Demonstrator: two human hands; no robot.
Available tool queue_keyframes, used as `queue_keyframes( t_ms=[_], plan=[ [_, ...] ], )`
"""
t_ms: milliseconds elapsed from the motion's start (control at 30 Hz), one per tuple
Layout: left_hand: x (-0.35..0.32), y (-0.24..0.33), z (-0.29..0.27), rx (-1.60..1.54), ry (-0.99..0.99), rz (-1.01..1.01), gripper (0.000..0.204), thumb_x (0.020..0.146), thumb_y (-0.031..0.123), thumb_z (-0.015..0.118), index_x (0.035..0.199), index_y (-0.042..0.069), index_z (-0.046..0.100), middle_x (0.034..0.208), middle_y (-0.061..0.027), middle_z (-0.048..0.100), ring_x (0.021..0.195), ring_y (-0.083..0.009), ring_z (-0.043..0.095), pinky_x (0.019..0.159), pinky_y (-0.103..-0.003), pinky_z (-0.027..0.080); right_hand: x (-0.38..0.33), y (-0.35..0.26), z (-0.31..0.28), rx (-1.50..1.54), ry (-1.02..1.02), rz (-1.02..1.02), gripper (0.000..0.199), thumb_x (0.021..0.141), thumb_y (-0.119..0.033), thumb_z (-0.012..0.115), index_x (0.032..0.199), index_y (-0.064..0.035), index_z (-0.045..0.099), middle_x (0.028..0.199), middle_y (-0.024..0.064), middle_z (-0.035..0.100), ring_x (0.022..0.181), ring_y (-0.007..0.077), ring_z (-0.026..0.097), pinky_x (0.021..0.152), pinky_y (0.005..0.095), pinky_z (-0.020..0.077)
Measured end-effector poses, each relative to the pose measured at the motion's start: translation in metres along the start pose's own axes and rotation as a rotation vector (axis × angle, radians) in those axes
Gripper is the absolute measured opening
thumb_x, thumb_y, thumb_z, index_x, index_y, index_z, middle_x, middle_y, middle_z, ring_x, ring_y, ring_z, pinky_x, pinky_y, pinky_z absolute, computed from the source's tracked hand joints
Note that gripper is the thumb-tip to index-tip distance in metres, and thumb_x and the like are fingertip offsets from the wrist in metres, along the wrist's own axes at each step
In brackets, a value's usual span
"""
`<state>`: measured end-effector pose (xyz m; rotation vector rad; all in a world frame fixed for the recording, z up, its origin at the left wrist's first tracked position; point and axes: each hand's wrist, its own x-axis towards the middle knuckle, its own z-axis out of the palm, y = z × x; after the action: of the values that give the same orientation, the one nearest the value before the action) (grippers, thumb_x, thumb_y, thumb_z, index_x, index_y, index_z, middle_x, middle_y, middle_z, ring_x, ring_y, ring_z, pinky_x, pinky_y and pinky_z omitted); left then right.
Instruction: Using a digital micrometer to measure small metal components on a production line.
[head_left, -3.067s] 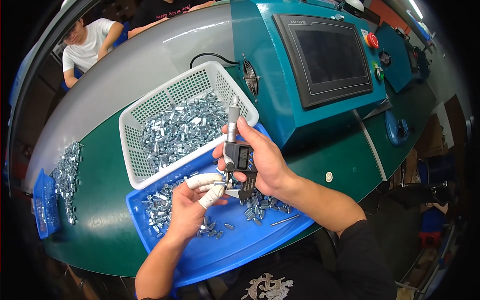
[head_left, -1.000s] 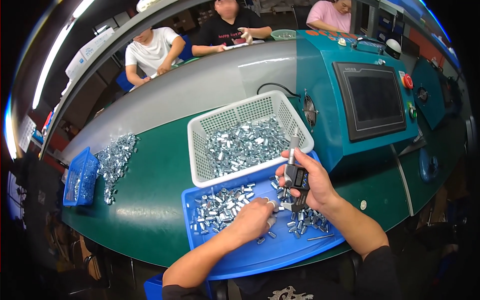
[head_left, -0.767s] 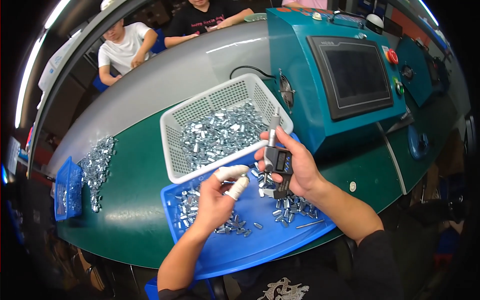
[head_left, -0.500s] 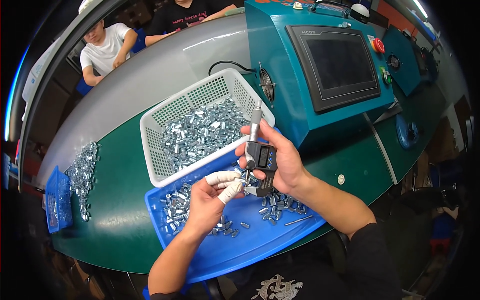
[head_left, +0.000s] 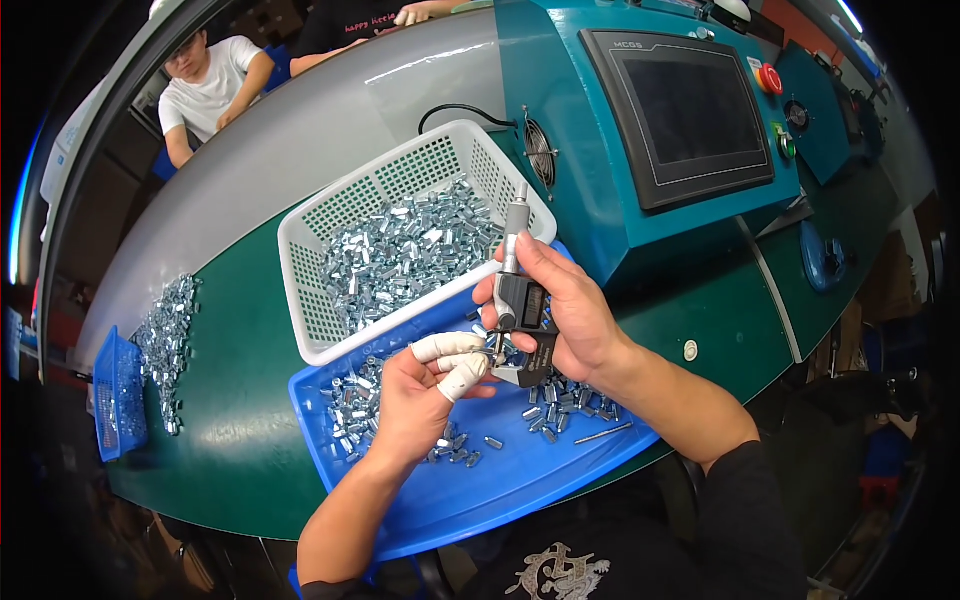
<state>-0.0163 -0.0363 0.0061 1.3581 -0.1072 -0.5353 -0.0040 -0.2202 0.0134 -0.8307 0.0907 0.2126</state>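
The right hand (head_left: 575, 320) is gripping one micrometer (head_left: 520, 310) above the blue tray (head_left: 520, 480); the left hand's (head_left: 420, 395) two taped fingers (head_left: 455, 365) are pinching one small metal piece into it, beside one white basket (head_left: 300, 270).

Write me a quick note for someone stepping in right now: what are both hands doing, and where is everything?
Right hand: gripping a digital micrometer, upright over the blue tray.
Left hand: white-covered fingertips hold a small metal part at the micrometer's measuring end.
White basket: full of small metal parts, behind the tray.
Blue tray: loose parts scattered in it.
Done: part placed at the micrometer. Left: which parts have been measured cannot be told.
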Motion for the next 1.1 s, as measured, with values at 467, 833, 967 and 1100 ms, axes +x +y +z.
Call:
queue_keyframes(
  t_ms=[467,833,967,1100],
  plan=[
    [-0.0031,0.0002,-0.0050,0.022,-0.026,0.035,0.020,0.084,0.006,0.066,0.103,-0.002,0.061,0.092,-0.0097,0.066,0.083,-0.0185,0.065,0.071,-0.032,0.057,0.0005,0.0026,-0.0026,0.103,-0.013,0.042,0.048,0.097,-0.049,0.034,0.119,-0.0077,0.045,0.088,0.0155,0.062,0.068,0.0159,0.063,0.040,0.0220,0.0433],
    [0.0013,-0.0027,-0.0088,0.083,-0.032,0.024,0.021,0.084,0.008,0.068,0.102,-0.001,0.062,0.090,-0.0092,0.066,0.082,-0.0180,0.066,0.071,-0.031,0.055,-0.0005,0.0001,-0.0016,0.069,-0.015,0.036,0.046,0.098,-0.047,0.035,0.117,-0.0067,0.045,0.087,0.0140,0.062,0.065,0.0152,0.062,0.039,0.0215,0.0430],
    [0.0011,-0.0021,-0.0087,0.096,-0.049,0.018,0.019,0.084,0.007,0.068,0.100,-0.002,0.062,0.088,-0.0079,0.066,0.077,-0.0153,0.064,0.070,-0.028,0.053,-0.0026,-0.0015,0.0011,0.030,0.017,0.043,0.034,0.097,-0.042,0.044,0.104,-0.0089,0.047,0.085,0.0129,0.062,0.066,0.0146,0.063,0.038,0.0204,0.0413],
    [0.0020,-0.0024,-0.0083,0.080,-0.063,0.001,0.019,0.085,0.007,0.066,0.102,-0.002,0.062,0.089,-0.0079,0.066,0.079,-0.0150,0.064,0.073,-0.028,0.053,-0.0029,0.0003,0.0028,-0.021,0.058,0.037,0.032,0.097,-0.041,0.045,0.104,-0.0095,0.047,0.085,0.0124,0.062,0.066,0.0142,0.064,0.038,0.0202,0.0407]
  ],
)
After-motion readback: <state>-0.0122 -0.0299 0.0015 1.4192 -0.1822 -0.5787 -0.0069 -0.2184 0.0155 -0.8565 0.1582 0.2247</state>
